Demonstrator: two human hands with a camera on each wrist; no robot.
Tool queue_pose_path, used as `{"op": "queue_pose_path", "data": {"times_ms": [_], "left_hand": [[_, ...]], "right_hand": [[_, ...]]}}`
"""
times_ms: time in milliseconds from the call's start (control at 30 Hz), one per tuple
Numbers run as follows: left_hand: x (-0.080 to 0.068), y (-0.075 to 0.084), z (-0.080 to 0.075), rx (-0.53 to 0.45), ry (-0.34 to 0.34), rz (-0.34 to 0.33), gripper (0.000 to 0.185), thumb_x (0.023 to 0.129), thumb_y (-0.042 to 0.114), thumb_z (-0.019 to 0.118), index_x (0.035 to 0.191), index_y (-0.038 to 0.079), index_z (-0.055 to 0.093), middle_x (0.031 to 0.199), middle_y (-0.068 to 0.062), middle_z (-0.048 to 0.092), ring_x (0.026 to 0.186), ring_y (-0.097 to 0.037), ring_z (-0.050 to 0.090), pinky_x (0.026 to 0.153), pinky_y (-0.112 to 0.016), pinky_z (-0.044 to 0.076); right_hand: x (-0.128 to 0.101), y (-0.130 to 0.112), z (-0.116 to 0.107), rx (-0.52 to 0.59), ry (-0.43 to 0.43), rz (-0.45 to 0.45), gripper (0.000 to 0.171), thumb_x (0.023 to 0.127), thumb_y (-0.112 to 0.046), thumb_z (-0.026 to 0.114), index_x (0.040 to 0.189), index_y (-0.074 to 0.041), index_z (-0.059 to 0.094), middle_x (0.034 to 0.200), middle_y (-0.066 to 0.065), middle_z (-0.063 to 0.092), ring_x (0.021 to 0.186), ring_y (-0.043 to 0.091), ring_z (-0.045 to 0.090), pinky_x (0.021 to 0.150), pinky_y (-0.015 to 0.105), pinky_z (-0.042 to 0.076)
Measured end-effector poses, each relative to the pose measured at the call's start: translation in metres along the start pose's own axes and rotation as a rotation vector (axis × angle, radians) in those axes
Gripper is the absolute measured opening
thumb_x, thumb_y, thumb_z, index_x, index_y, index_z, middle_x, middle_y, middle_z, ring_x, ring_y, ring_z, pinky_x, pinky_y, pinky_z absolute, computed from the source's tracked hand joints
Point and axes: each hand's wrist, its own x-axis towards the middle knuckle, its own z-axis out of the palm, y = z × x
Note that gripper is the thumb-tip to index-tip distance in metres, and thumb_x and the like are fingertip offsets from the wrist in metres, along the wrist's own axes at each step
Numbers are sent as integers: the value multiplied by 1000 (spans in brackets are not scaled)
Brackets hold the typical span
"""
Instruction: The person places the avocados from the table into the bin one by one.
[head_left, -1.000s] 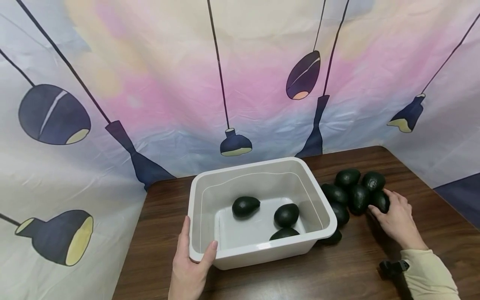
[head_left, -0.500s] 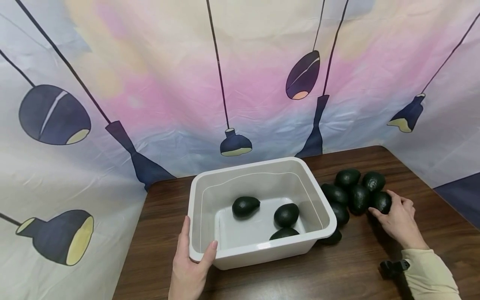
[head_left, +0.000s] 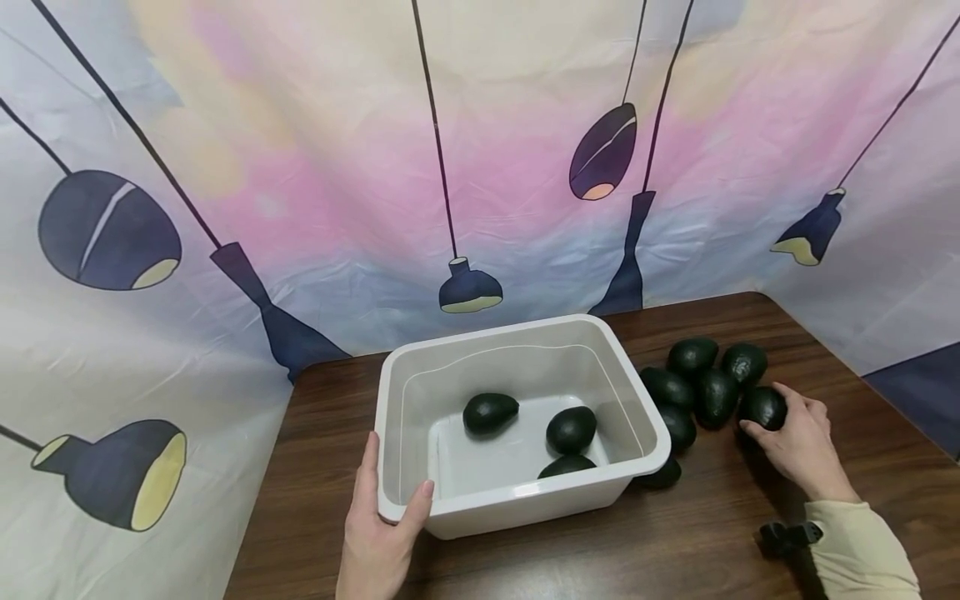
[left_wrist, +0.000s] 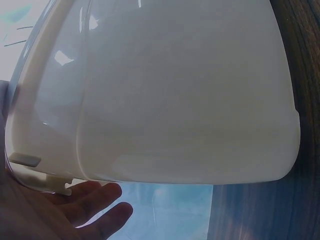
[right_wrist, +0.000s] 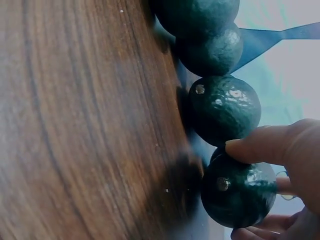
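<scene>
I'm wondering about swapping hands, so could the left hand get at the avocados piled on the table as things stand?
Probably not easily. The left hand grips the near left corner of the white bin, and the bin stands between it and the pile of avocados on its right.

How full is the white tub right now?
Mostly empty: the white tub holds three avocados on its floor, with much of the floor bare. More avocados lie outside on the table.

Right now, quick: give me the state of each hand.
Left hand: grips the tub at its near-left corner, thumb over the rim.
Right hand: fingers curled around an avocado.
</scene>
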Motion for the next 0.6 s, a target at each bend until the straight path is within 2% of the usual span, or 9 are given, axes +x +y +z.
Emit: {"op": "queue_pose_path", "data": {"times_ms": [233, 433, 600], "left_hand": [[1, 0, 0, 27, -8, -13, 89, 88, 36, 73, 156, 32, 15, 155, -2, 28, 132, -21, 38, 98, -12, 33], [0, 1, 0, 8, -4, 4, 88, 89, 32, 73, 156, 30, 16, 155, -4, 28, 133, -22, 37, 96, -5, 29], [0, 1, 0, 30, -15, -15, 88, 89, 37, 72, 156, 32, 14, 156, -2, 27, 133, -21, 36, 105, -28, 34]], "right_hand": [[-7, -3, -13, 4, 40, -15, 81, 90, -21, 68, 147, 12, 20, 128, 51, 20, 107, 65, 25, 70, 69, 36], [-11, -13, -27, 14, 61, -34, 84, 92, -26, 67, 150, 9, 18, 136, 49, 14, 113, 65, 22, 73, 70, 34], [-14, -22, -33, 11, 88, -54, 84, 91, -26, 69, 150, 8, 20, 137, 48, 16, 113, 63, 24, 73, 69, 35]]}}
